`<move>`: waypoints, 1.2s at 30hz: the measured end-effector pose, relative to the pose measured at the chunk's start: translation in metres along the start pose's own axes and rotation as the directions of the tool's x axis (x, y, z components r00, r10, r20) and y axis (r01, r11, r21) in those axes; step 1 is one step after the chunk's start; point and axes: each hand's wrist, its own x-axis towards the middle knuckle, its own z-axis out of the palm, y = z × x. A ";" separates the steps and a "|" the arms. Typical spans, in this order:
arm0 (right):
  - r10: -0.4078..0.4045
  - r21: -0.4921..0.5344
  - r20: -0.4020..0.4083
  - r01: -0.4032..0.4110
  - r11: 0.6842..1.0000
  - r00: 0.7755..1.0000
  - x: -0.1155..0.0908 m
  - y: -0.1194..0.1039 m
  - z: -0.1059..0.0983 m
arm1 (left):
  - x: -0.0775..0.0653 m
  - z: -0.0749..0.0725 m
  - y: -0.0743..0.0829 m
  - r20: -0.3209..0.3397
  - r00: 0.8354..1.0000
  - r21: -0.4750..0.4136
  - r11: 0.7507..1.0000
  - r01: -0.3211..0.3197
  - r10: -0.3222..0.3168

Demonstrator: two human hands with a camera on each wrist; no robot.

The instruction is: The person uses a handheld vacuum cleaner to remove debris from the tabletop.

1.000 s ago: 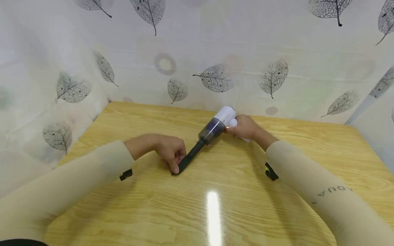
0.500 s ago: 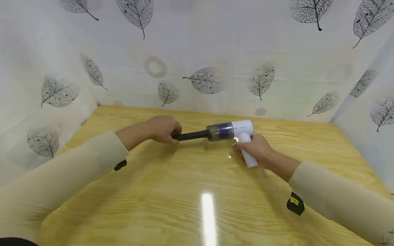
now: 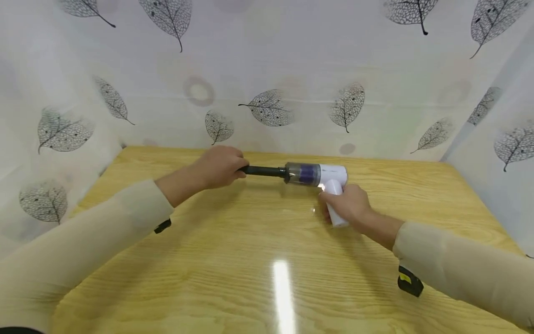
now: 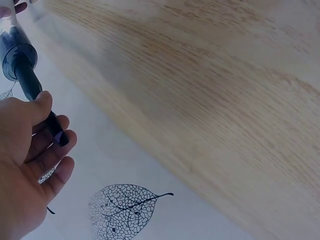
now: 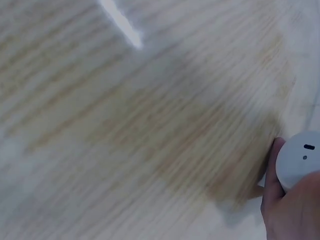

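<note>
A white handheld vacuum cleaner [image 3: 333,175] with a clear, purple-cored dust cup lies level across the head view, above the far part of the table. My right hand [image 3: 349,202] grips its white handle; in the right wrist view the handle's round end [image 5: 300,155] shows a small slot and a hole. At the other end, a long black nozzle [image 3: 265,171] points left. My left hand [image 3: 221,166] holds the nozzle's tip, and the left wrist view shows the thumb and fingers [image 4: 50,150] around it, with the tip sticking out past them. A small light glows beside the handle.
The wood-grain table [image 3: 217,260] carries a bright strip of reflected light. A pale curtain [image 3: 292,55] printed with dark leaves hangs behind the table's back edge and along both sides.
The vacuum has swung from a slant to nearly level, its nozzle end rising toward the back with my left hand. My right hand has come down and right, still gripping the handle.
</note>
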 end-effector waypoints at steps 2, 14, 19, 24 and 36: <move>-0.022 -0.040 -0.006 0.021 0.999 1.000 0.002 -0.001 -0.001 | 0.000 0.002 0.001 -0.018 1.000 0.021 1.000 0.002 -0.002; -0.059 -0.145 0.021 0.061 0.988 0.998 0.002 -0.005 -0.008 | -0.002 0.003 0.002 -0.046 0.999 0.074 0.997 0.017 -0.014; -0.051 -0.140 0.057 0.058 0.988 0.997 -0.001 -0.009 -0.008 | -0.003 0.005 0.000 -0.028 0.999 0.083 0.996 0.035 -0.033; -0.046 -0.179 0.065 0.057 0.982 0.997 -0.001 -0.009 -0.008 | -0.002 0.008 -0.001 -0.008 0.999 0.082 0.995 0.052 -0.051; -0.032 -0.232 0.092 0.053 0.971 0.995 0.005 -0.009 -0.007 | 0.001 0.013 -0.002 0.020 0.996 0.087 0.993 0.085 -0.087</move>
